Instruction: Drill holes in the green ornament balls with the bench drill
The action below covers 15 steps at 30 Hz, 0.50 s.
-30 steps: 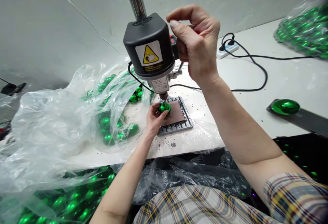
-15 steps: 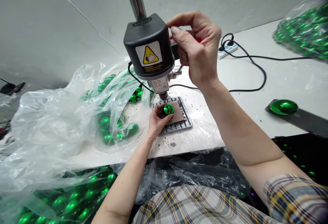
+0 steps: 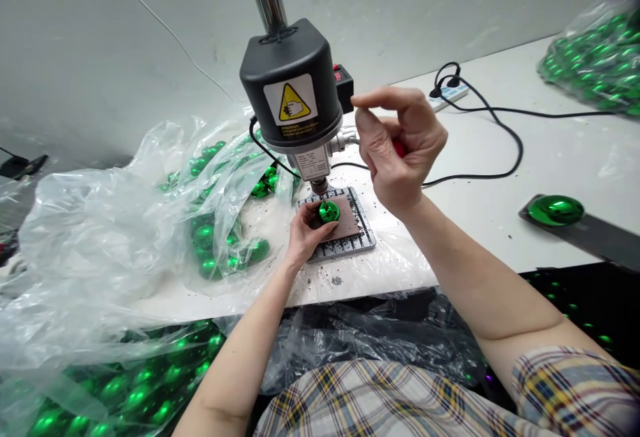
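A shiny green ball [image 3: 329, 212] lies on a brown board [image 3: 349, 217] over the slotted metal base [image 3: 367, 240] of a bench drill press [image 3: 287, 84]. My left hand [image 3: 306, 234] pinches the ball from its left side, between thumb and fingers. Right above the ball is the drill's chuck [image 3: 319, 186]; whether the bit touches the ball I cannot tell. My right hand [image 3: 400, 144] is closed around the red knob [image 3: 399, 148] of the press's feed lever, with index finger and thumb pointing left. Most of the knob is hidden by the fingers.
Clear plastic bags [image 3: 110, 217] with green balls [image 3: 205, 237] lie left of the press. Another bag of balls [image 3: 595, 67] sits at the back right. A power strip [image 3: 453, 95] with a black cable is behind my right hand. One green ball [image 3: 555, 210] rests on a dark strip at the right.
My right hand has moved down and slightly right with the lever knob, uncovering the red switch box. My left hand and the ball stay in place.
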Available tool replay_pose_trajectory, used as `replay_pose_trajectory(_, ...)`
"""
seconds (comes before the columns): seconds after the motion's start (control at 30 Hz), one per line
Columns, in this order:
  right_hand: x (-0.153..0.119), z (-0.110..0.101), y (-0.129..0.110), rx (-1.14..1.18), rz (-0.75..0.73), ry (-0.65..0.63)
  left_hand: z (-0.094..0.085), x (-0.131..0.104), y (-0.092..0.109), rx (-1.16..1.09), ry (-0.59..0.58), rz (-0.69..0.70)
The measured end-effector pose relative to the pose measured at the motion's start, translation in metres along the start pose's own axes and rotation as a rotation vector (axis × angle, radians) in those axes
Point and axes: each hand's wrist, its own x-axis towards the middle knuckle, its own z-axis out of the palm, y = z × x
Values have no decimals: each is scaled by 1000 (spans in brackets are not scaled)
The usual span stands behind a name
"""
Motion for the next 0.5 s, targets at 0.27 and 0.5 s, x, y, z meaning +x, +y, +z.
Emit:
replay_pose_trajectory(0.27, -13, -16, 21, -16, -184, -69, -1, 1, -1, 22, -8, 22)
replay_pose_trajectory(0.5, -17, -16, 41, 31, -540, -33, -2, 0, 0, 66, -13, 45)
